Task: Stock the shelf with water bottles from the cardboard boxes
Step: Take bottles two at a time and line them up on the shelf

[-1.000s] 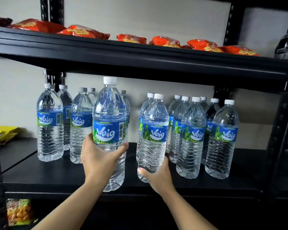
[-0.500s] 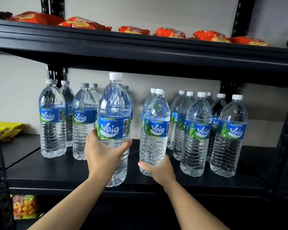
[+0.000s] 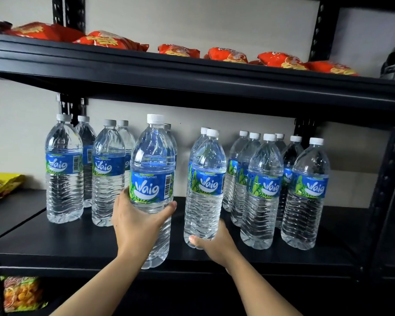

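Observation:
My left hand (image 3: 138, 222) grips a clear water bottle (image 3: 154, 160) with a blue and green Waig label, upright at the front edge of the black shelf (image 3: 55, 245). My right hand (image 3: 217, 244) holds a second bottle (image 3: 206, 181) by its base, upright over the shelf, just right of the first. Several more bottles stand on the shelf: a group at the left (image 3: 64, 169) and a group at the right (image 3: 306, 195). No cardboard box is in view.
The upper shelf (image 3: 192, 76) carries several red snack packets (image 3: 278, 59) close above the bottle caps. A yellow packet (image 3: 2, 184) lies at the far left, another snack pack (image 3: 21, 293) sits on the shelf below. A black upright post (image 3: 388, 179) bounds the right side.
Both hands have carried their bottles slightly farther in over the shelf, toward the gap between the two groups. The camera has shifted a little.

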### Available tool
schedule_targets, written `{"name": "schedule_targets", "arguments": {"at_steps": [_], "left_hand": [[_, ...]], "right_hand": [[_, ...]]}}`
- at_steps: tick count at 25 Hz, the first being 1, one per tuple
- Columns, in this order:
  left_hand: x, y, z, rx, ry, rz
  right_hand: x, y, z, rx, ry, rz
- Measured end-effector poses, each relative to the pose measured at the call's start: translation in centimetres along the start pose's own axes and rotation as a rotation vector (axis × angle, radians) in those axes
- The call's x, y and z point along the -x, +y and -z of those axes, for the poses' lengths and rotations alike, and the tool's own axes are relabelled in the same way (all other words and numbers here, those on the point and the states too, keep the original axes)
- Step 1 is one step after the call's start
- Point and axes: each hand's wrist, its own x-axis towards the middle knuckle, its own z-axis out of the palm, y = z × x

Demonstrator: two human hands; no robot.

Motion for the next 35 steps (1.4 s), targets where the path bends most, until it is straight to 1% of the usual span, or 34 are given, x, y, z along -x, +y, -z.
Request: {"name": "schedule_targets", "arguments": {"at_steps": [4, 12, 18, 26, 28, 31, 32, 35], "left_hand": [[-0.3, 0.1, -0.1, 0.001, 0.008, -0.011], [-0.8, -0.4, -0.4, 0.006, 0.004, 0.014], [-0.5, -0.4, -0.4, -0.007, 0.005, -0.011], [-0.2, -0.5, -0.7, -0.029, -0.005, -0.017], [0.2, -0.5, -0.7, -0.034, -0.005, -0.026], [0.3, -0.8, -0.9, -0.035, -0.007, -0.018], [-0.1, -0.9, -1.1, -0.032, -0.011, -0.020], [-1.6, -1.3, -2.0, -0.050, -0.025, -0.050]], "right_hand": [[0.0, -0.1, -0.1, -0.018, 0.013, 0.029], [0.1, -0.3, 0.8, -0.053, -0.073, 0.004], [0.1, 0.0, 0.2, -0.018, -0.023, -0.004], [0.2, -0.2, 0.3, 0.029, -0.028, 0.016], [0.2, -0.2, 0.8, 0.103, -0.064, 0.033], [0.5, -0.1, 1.9, 0.360, -0.108, 0.102], [0.6, 0.0, 2.1, 0.407, -0.106, 0.122], [0.5, 0.2, 2.2, 0.433, -0.114, 0.104]]}}
